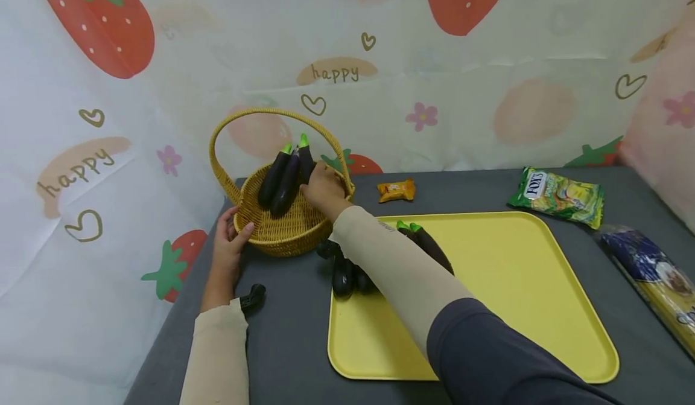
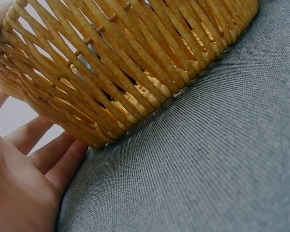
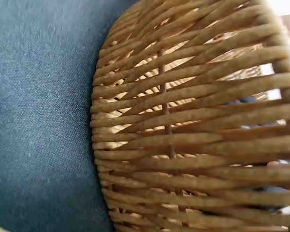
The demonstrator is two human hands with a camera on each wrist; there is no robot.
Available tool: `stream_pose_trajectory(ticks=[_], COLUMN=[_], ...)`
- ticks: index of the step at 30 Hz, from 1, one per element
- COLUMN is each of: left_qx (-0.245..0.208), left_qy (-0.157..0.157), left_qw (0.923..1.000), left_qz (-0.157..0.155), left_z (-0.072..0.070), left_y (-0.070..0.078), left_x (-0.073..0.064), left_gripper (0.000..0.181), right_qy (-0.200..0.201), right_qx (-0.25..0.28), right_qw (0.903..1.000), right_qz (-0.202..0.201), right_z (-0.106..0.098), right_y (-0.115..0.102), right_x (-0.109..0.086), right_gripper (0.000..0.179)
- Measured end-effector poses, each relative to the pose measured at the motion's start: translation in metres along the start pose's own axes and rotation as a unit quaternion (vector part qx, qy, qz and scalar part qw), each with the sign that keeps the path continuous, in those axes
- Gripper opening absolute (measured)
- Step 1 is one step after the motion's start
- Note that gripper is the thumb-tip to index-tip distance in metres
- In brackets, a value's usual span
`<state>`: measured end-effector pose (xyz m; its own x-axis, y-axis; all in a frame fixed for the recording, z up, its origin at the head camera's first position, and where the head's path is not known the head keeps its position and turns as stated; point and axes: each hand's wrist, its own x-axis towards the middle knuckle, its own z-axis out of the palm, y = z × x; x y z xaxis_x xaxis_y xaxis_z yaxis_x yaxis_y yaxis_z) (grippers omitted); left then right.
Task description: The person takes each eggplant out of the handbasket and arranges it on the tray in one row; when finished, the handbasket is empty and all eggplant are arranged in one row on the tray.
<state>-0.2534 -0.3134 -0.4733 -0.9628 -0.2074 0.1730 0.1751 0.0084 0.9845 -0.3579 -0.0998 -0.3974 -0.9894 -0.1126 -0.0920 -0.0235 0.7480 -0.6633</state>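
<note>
A round wicker basket (image 1: pixel 288 239) with a tall arched handle stands at the table's back left. My left hand (image 1: pixel 228 242) holds its left side, thumb near the rim and fingers against the outer wall; the left wrist view shows these fingers (image 2: pixel 58 159) low on the weave. Inside lean several dark purple eggplants (image 1: pixel 283 184) with green stems. My right hand (image 1: pixel 324 191) reaches over the basket's right side and grips the rightmost eggplant (image 1: pixel 306 160), its lower part hidden by the hand. The right wrist view is filled by the basket's wall (image 3: pixel 193 125), its hand mostly hidden.
A yellow tray (image 1: pixel 516 296) lies front right, with more eggplants (image 1: pixel 343 277) at its left, partly under the right forearm. Behind it sits an orange packet (image 1: pixel 396 191). A green snack bag (image 1: pixel 561 197) and a blue-and-yellow package (image 1: pixel 651 278) lie at the right.
</note>
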Motion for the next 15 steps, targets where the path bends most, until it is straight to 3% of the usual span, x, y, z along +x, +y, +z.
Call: stream_pose_trajectory(ticks=[4, 10, 15], left_qx=[-0.008, -0.012, -0.018], left_qy=[-0.010, -0.007, -0.001], left_qw=[0.9998, 0.9998, 0.9998], left_qz=[0.016, 0.011, 0.002], left_z=[0.0021, 0.0043, 0.0022], left_y=[-0.0010, -0.0014, 0.0033], left_x=[-0.0004, -0.0008, -0.0025], left_gripper=[0.058, 0.057, 0.056], right_qy=[0.014, -0.010, -0.004], right_qx=[-0.002, 0.027, 0.048], right_qw=[0.9999, 0.9994, 0.9988], right_qz=[0.003, 0.021, -0.009], right_z=[0.0014, 0.0000, -0.0037], right_y=[0.0013, 0.0038, 0.0004], right_x=[0.0036, 0.0064, 0.0012], right_gripper=[0.071, 0.070, 0.067])
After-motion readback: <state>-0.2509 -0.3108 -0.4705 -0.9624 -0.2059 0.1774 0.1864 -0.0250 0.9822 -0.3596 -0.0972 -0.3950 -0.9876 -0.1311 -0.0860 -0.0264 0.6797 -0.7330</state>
